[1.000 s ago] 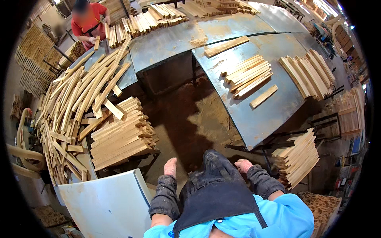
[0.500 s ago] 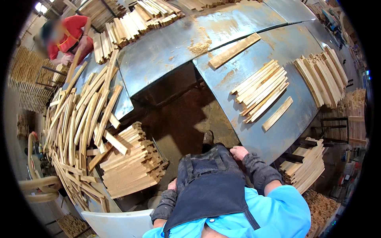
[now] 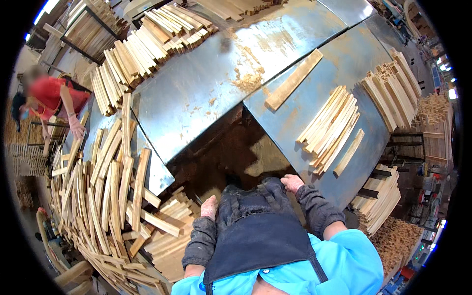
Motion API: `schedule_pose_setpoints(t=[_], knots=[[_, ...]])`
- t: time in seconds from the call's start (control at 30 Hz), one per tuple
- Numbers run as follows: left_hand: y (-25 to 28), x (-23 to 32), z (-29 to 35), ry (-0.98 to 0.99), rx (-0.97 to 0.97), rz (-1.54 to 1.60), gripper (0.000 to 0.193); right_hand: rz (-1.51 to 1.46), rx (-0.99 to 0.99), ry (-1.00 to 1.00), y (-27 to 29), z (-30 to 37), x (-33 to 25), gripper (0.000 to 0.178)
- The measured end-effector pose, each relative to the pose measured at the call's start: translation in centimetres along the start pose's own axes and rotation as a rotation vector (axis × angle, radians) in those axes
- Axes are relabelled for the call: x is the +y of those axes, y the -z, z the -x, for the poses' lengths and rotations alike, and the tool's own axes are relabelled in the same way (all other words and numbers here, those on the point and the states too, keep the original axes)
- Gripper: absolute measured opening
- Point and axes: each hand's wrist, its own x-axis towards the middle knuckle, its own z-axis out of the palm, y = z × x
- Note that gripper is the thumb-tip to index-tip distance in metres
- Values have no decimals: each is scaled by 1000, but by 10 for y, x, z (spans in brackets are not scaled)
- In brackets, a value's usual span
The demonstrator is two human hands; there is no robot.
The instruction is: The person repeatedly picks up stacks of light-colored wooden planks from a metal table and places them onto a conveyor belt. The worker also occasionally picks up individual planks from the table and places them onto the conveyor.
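Note:
My left hand (image 3: 210, 206) is beside my left thigh, loosely curled with nothing visible in it. It is nearest to a stack of short wooden slats (image 3: 169, 231) at the left, partly hidden under loose slats. My right hand (image 3: 292, 183) is by my right knee, fingers curled in, close to the near edge of the metal table (image 3: 327, 189). No wood shows in it. On that table lie a bundle of pale wooden strips (image 3: 329, 125), a single strip (image 3: 349, 153) beside it and a wider board (image 3: 294, 80) farther off.
A large loose heap of slats (image 3: 105, 191) spreads on the left. Rows of strips (image 3: 137, 56) lie at the far left, and a stack (image 3: 391, 93) stands on the table's right. A dark gap (image 3: 221, 147) opens between tables. A co-worker in red (image 3: 54, 98) bends beside the heap.
My left hand has come forward and up beside my thigh. My right hand stays near my knee. The view has turned a little, and the co-worker has shifted, an arm now reaching to the heap.

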Motion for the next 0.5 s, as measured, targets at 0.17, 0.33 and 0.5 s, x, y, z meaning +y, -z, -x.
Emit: schedule_pose_setpoints(t=[0.17,0.33,0.5], knots=[[15,83,-10,-96,19,-192,26,-178,0,-71,-31,18,-20,47],[50,100,-27,-315,-25,-468,33,-97,0,-69,-66,-30,1,57],[93,97,-61,-545,-188,-1055,41,-144,25,-136,-88,-1,-95,69]])
